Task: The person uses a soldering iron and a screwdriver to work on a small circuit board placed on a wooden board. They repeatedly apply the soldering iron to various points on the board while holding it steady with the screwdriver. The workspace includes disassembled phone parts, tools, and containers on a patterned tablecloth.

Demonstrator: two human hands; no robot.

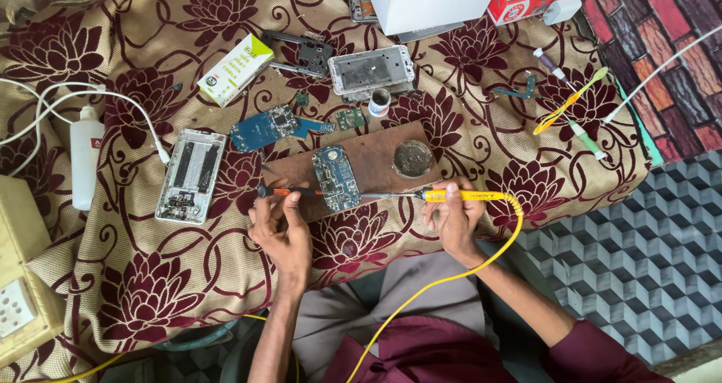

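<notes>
Soldering is underway: the right hand (pixel 455 221) is gripping a yellow iron (pixel 459 196), its tip reaching the blue board (pixel 336 177) on the wooden slab (pixel 376 161) near the table's front edge. Left hand (pixel 282 229) is closed on an orange-handled tool (pixel 289 192) steadying the board; next likely calls for a steady tip.

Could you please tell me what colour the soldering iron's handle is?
Yellow; the soldering iron shows best in the head view.

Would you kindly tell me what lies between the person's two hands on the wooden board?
In the head view, a blue circuit board lies between the left hand and the right hand, on the wooden board.
</notes>
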